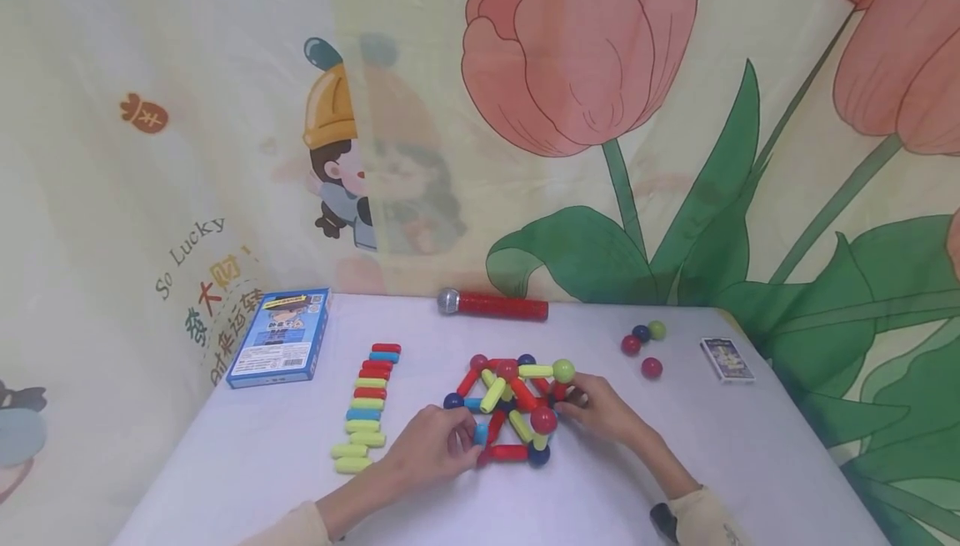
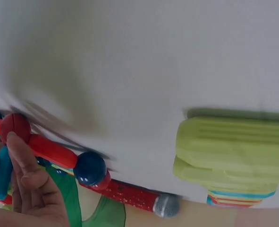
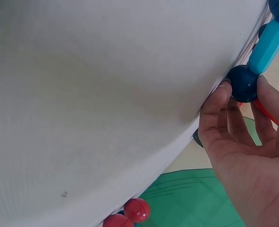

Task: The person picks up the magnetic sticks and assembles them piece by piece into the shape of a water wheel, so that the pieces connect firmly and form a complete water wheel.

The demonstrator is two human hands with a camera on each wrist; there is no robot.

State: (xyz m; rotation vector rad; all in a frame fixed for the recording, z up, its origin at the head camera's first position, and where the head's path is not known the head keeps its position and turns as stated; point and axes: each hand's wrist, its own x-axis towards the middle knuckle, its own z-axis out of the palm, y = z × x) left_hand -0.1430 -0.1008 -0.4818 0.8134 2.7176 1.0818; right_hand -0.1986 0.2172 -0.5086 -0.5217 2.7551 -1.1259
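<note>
A structure of coloured rods and balls stands mid-table, with a lime ball point(image 1: 563, 371) and a red ball point(image 1: 543, 420) among its upper joints. My left hand point(image 1: 427, 448) pinches a light blue rod point(image 2: 2, 175) at the front left corner. That rod's end meets a red ball point(image 2: 15, 126) low on the structure. On the right side, my right hand point(image 1: 606, 413) holds a dark blue ball point(image 3: 243, 84) between thumb and fingers. A light blue rod point(image 3: 267, 47) joins this ball. Part of the structure's right side is hidden behind the right hand.
Left of the structure lies a column of loose rods point(image 1: 367, 404) in red, blue and lime. Several loose balls point(image 1: 652, 368) and a small card pack point(image 1: 727, 360) lie at the right. A red microphone point(image 1: 502, 306) and a blue box point(image 1: 281, 338) are at the back.
</note>
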